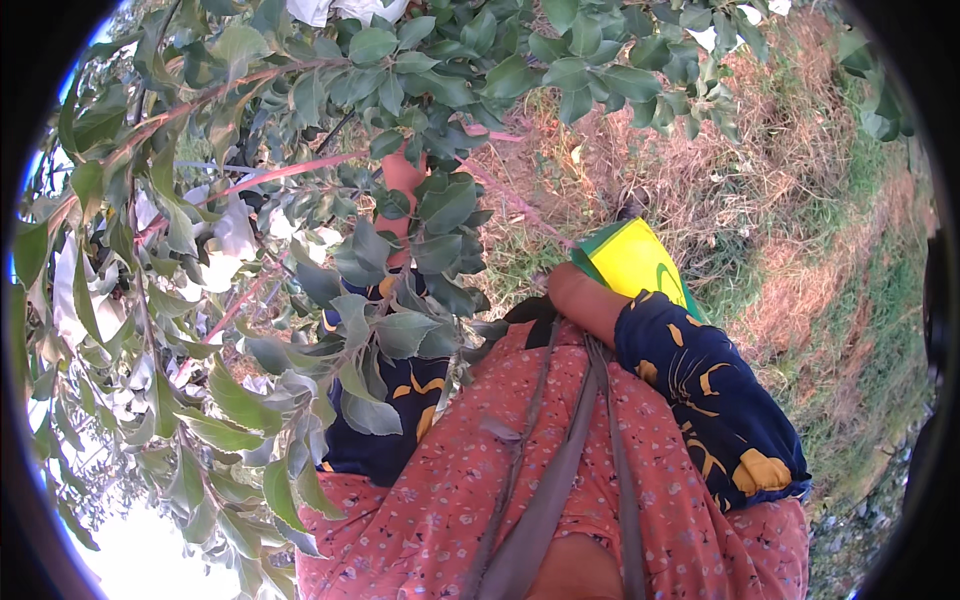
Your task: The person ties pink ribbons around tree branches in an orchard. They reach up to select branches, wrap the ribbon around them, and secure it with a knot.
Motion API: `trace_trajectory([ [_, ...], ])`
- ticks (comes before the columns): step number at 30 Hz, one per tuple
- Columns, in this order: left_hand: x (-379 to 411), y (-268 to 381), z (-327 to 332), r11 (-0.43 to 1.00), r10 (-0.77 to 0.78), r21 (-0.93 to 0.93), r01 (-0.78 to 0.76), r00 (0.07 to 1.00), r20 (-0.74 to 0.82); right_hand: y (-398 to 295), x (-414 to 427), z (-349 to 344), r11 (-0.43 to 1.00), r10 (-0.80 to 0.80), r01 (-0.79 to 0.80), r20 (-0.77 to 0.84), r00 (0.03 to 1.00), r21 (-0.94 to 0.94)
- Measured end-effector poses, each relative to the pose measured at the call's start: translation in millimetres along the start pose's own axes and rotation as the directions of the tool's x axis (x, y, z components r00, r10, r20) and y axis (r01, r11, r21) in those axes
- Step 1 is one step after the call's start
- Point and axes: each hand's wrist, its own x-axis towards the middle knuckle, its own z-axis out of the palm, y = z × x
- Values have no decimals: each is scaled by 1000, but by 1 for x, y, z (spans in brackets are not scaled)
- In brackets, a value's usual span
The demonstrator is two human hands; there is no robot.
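Note:
My left hand [403,176] is raised among the leaves of a broad-leaved tree branch [442,210], probably apple. Leaves cover its fingertips, so I cannot see what it touches. My right arm bends across my waist. The visible part of my right hand [568,285] is beside a yellow and green bag or packet [637,259], which bears printing. Its fingers are hidden, and whether they grip the bag is unclear. Dark grey straps [577,450] hang down my front to a black item [536,311] at the waist.
Leafy boughs [225,420] fill the left side and top, close to my head. White bags or sheets [225,232] hang among them. Pink strips [296,171] run through the branches. Dry and green grass [795,247] covers the ground to the right.

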Motion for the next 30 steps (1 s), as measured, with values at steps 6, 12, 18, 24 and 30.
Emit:
trace_trajectory([
  [6, 0, -22, 6, 999, 32, 4, -32, 999, 31, 7, -21, 2, 984, 13, -8, -27, 1000, 180],
  [12, 5, -37, 16, 996, -31, -83, 42, 992, 126, 4, -10, -1, 962, -10, -28, 136, 991, 273],
  [18, -7, -61, 18, 990, -55, -122, 68, 993, 103, 6, 0, 5, 886, -22, -72, 197, 980, 458],
  [24, -7, -54, 15, 999, 1, -52, 3, 996, 90, 3, 5, -4, 887, -22, -39, 127, 992, 459],
  [30, -7, -34, 9, 998, 41, -38, -40, 998, 44, 14, -92, -107, -283, -209, -8, -54, 976, 959],
])
